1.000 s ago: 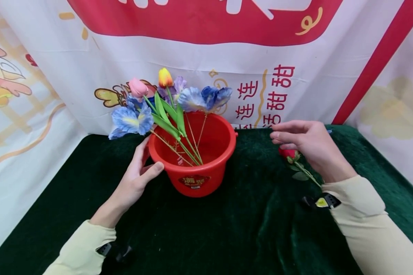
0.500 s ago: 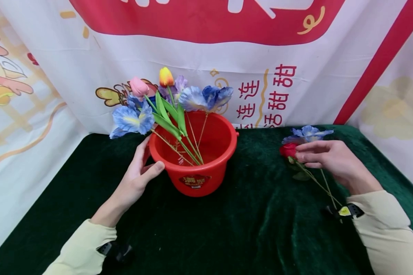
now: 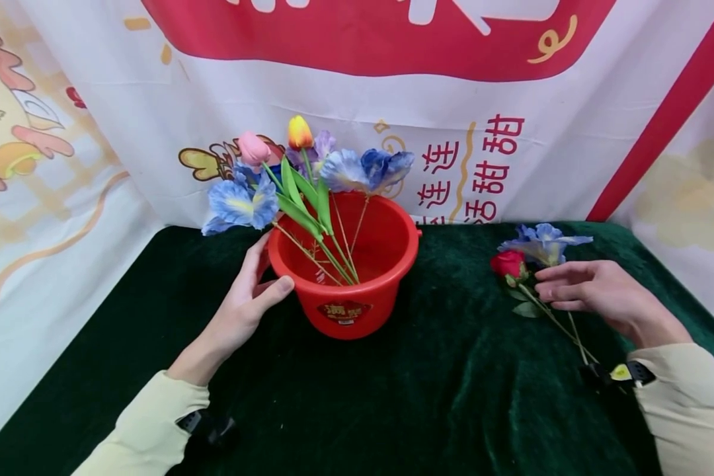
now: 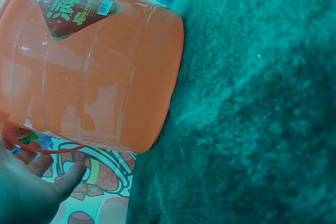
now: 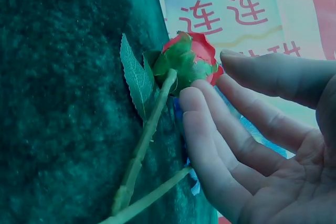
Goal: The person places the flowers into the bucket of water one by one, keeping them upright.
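Note:
My left hand [image 3: 238, 311] holds the side of a red bucket [image 3: 348, 307], its thumb against the outside of the rim. Seen in the left wrist view, its fingers [image 4: 68, 182] lie beside the bucket near the thin handle [image 4: 63, 150]. Artificial flowers stand tilted in the bucket: a pink tulip [image 3: 253, 148], a yellow-orange tulip [image 3: 300, 132] and several blue and purple irises [image 3: 244, 203]. My right hand [image 3: 613, 297] hovers over the stems of a red rose [image 3: 508, 264] and a blue iris [image 3: 544, 242]; in the right wrist view its thumb and fingers are apart.
A dark green velvet cloth [image 3: 357, 410] covers the table, slightly wrinkled to the right of the bucket. White printed fabric [image 3: 172, 112] hangs behind the table and along its sides. The rose and the loose iris lie near the right back corner.
My right hand has come down and to the right, past the rose head, uncovering the blue iris. The left hand stays on the bucket. The head view has shifted slightly.

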### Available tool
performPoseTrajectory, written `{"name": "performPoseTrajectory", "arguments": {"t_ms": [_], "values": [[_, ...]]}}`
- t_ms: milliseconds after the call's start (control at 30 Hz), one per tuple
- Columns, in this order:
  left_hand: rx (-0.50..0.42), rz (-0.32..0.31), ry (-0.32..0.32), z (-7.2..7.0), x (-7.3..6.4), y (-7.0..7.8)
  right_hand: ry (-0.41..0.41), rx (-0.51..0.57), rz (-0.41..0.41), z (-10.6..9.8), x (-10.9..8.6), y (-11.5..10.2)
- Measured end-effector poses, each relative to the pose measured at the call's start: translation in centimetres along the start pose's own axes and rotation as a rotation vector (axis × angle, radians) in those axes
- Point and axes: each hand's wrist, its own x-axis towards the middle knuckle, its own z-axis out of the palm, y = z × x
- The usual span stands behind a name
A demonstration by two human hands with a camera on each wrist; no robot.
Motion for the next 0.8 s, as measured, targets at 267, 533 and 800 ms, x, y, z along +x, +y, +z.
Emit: {"name": "performPoseTrajectory", "arguments": {"t_ms": [267, 533, 800], "values": [[0.004, -0.001, 0.002, 0.02, -0.04, 0.01, -0.031, -0.055, 0.024, -0.08, 0.17, 0.45], [0.003, -0.003, 0.002, -0.01, -0.12, 0.03, -0.047, -0.152, 0.060, 0.09, 0.33, 0.18], [-0.001, 0.004, -0.004, 0.00, -0.08, 0.13, -0.046, -0.277, 0.073, 0.54, 0.58, 0.07]]}}
